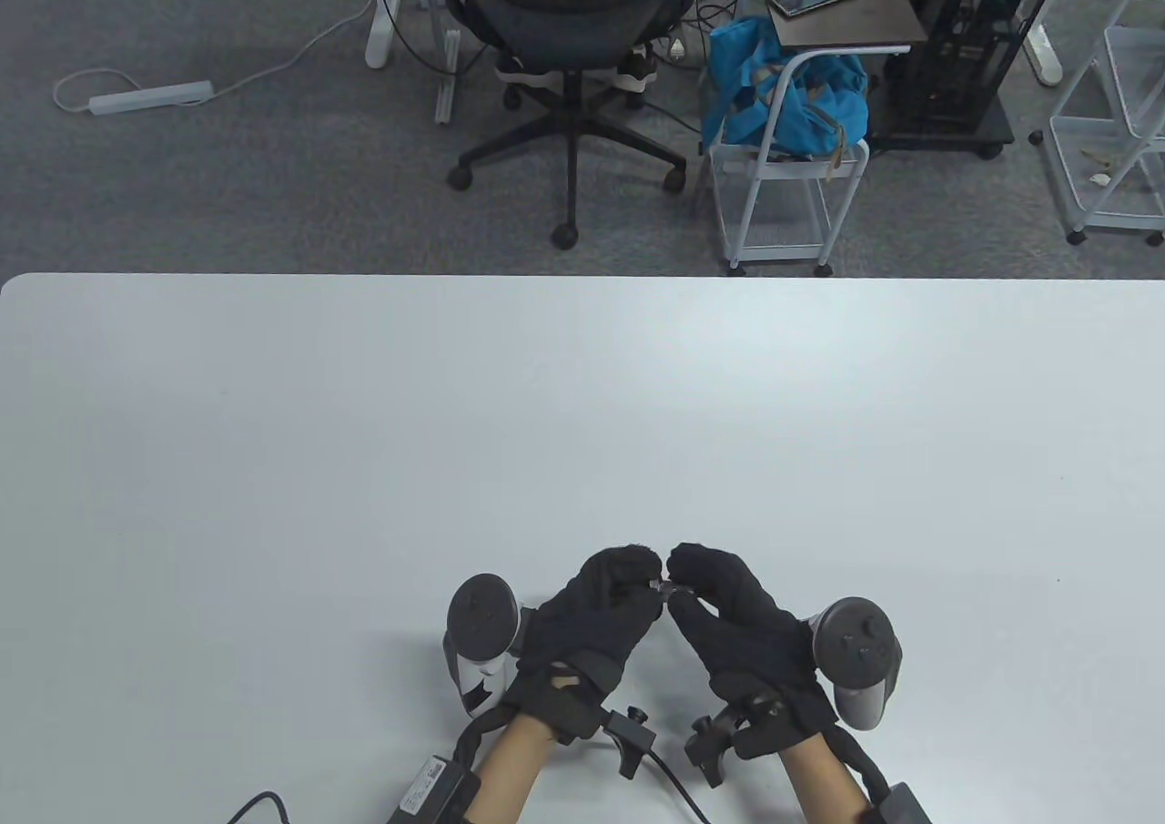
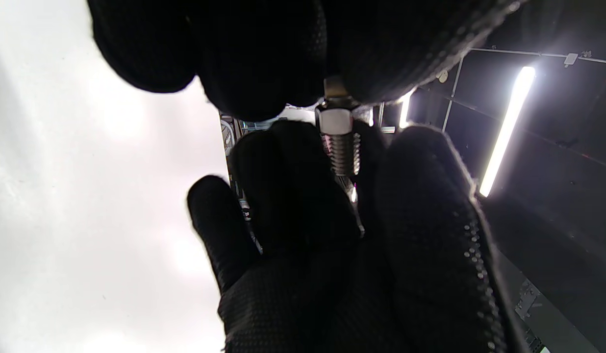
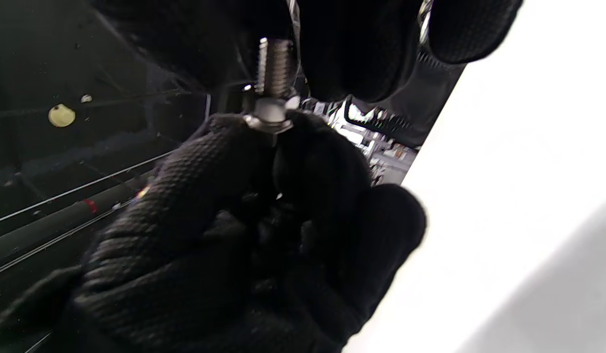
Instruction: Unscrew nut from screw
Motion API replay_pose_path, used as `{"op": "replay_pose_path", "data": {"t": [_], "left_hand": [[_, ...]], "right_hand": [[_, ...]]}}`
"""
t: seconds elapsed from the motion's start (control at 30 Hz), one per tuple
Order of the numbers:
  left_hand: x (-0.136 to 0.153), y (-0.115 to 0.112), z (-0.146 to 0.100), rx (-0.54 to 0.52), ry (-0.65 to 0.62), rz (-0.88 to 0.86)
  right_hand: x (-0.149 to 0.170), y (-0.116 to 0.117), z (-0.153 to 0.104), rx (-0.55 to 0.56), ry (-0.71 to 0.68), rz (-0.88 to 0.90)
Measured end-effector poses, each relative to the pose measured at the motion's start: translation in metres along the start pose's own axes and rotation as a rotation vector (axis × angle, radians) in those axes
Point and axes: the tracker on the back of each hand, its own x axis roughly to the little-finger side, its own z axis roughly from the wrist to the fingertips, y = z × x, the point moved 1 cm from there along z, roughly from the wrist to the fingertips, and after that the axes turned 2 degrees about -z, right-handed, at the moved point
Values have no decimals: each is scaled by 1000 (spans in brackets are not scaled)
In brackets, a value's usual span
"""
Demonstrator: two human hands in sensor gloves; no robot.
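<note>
both hands meet above the near edge of the table [image 1: 582, 405]. left hand [image 1: 596, 615] pinches the screw [image 2: 343, 154] at its head end; right hand [image 1: 728, 615] has fingertips near the nut [image 2: 335, 120], contact unclear. no writing is legible anywhere

This place looks like an office. Behind the white counter [image 1: 582, 387] there is grey carpet [image 1: 227, 196], a black swivel chair [image 1: 569, 59] on wheels, a power strip [image 1: 150, 96] with its cable on the floor, white wire carts [image 1: 1115, 132] and a dark cabinet [image 1: 965, 50], probably for computer equipment. Long tube lights [image 2: 506, 127] hang on the ceiling.
</note>
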Motion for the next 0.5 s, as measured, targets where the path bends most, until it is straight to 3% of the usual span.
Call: {"op": "replay_pose_path", "data": {"t": [0.1, 0.5], "left_hand": [[0, 0, 0, 0, -7, 2], [1, -2, 1, 21, -10, 30]], "right_hand": [[5, -1, 1, -12, 41, -58], [-4, 1, 2, -41, -39, -32]]}}
